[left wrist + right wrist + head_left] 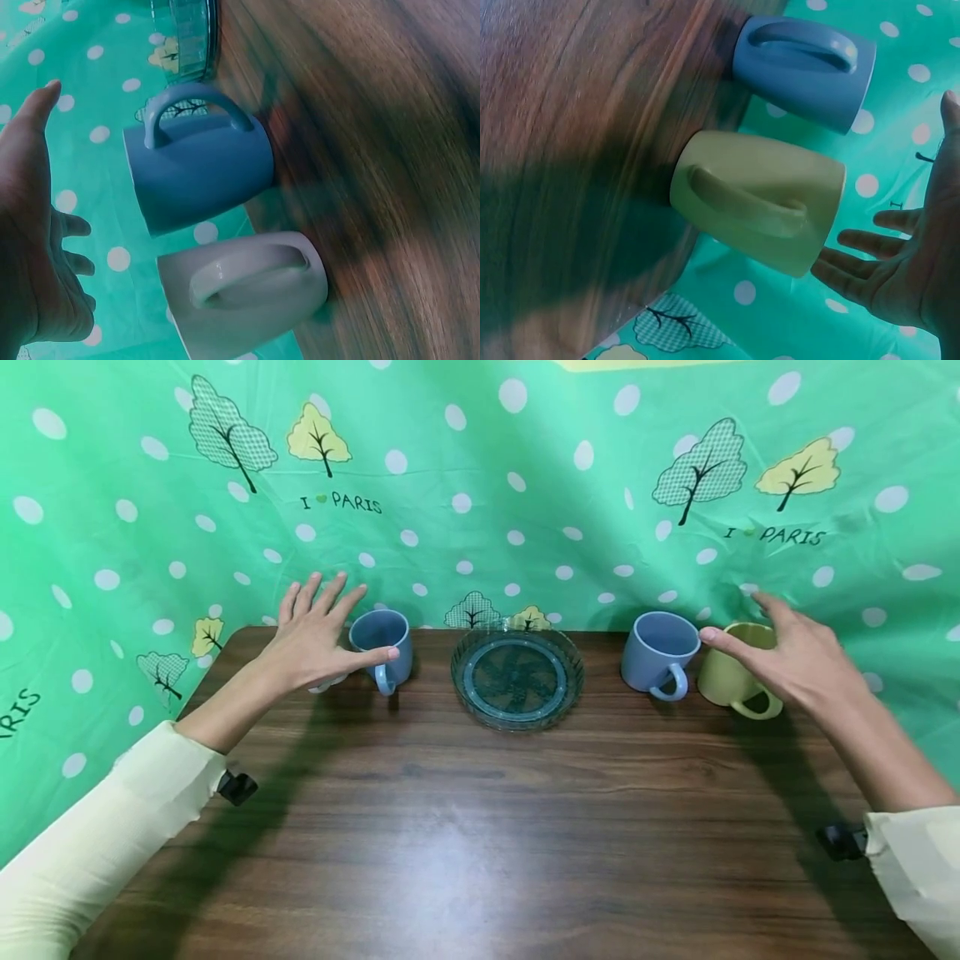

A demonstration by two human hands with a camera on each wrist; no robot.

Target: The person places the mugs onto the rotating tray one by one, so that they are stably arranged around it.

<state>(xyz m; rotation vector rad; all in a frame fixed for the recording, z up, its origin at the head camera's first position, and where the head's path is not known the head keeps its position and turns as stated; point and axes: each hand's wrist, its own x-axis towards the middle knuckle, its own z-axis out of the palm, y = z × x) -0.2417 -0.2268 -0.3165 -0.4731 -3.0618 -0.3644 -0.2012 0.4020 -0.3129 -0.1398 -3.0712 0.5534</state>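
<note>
My left hand [311, 639] is spread above the left end of the table, its thumb over the rim of a blue mug [402, 647]. Mostly hidden under that hand in the head view, a pale mug [232, 322] stands beside the blue one in the left wrist view. On the right, my right hand [806, 656] is held with straight fingers above a yellow-green mug [761, 176]; whether the fingertips touch its rim I cannot tell. A second blue mug [651, 660] stands just left of the yellow-green one. All the mugs are upright.
Between the two pairs of mugs sits a round clear glass dish [517, 714] at the back of the dark wooden table [480, 827]. A green dotted cloth [480, 468] hangs right behind the table's back edge and along its left side.
</note>
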